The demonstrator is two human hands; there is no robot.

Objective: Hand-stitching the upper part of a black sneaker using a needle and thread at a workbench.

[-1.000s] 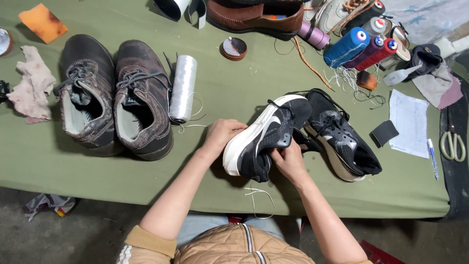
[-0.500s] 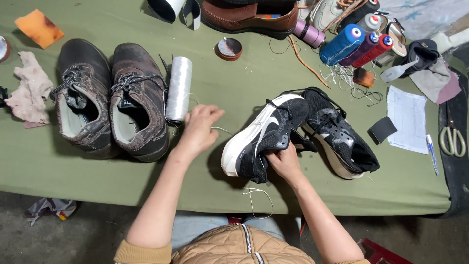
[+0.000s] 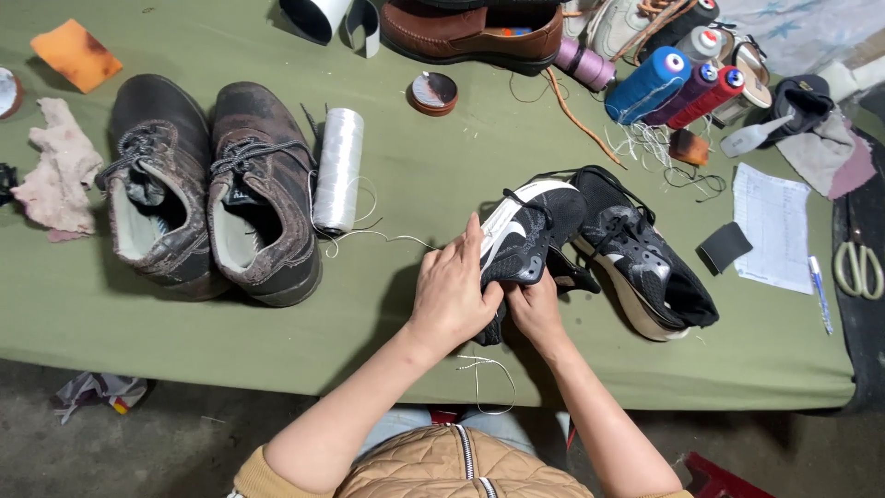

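Note:
Both hands grip a black sneaker with a white sole (image 3: 527,231), tipped on its side at the table's front middle. My left hand (image 3: 454,290) wraps over its heel end; my right hand (image 3: 536,309) holds it from below. A white thread runs from the sneaker toward a white thread spool (image 3: 338,170), and another loose end hangs over the table edge. The matching black sneaker (image 3: 645,258) lies just to the right, touching the held one.
A pair of worn brown shoes (image 3: 212,184) stands at left, with a pink rag (image 3: 55,171) beyond. Coloured thread cones (image 3: 678,88), a brown loafer (image 3: 475,32), a round tin (image 3: 433,92), paper (image 3: 774,226), a pen (image 3: 820,293) and scissors (image 3: 859,263) lie at back and right.
My left hand reached out toward the white spool and thread half a second ago, then came back onto the sneaker's heel. The sneaker has tilted a little.

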